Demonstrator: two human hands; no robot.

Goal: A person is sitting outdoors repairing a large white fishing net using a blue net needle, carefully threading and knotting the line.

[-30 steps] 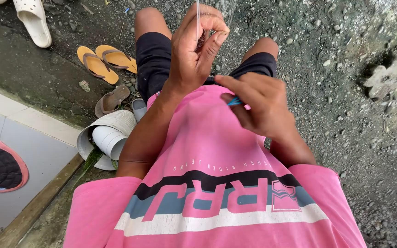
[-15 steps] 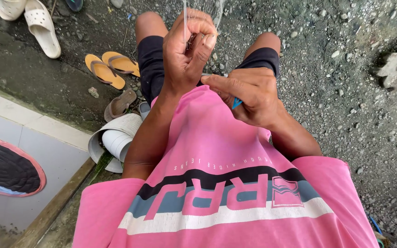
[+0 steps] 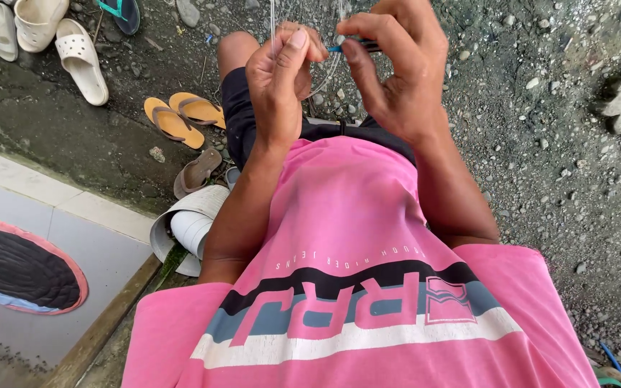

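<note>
My pink shirt (image 3: 353,237) fills the near view. Above it my left hand (image 3: 278,86) is curled shut, thumb and forefinger pinching a thin clear line (image 3: 273,21) that runs up out of view. Just right of it, my right hand (image 3: 397,68) grips a small blue tool (image 3: 346,48) between fingertips, touching the line. Left of my shirt lie orange sandals (image 3: 181,115), farther off white ones (image 3: 80,57).
</note>
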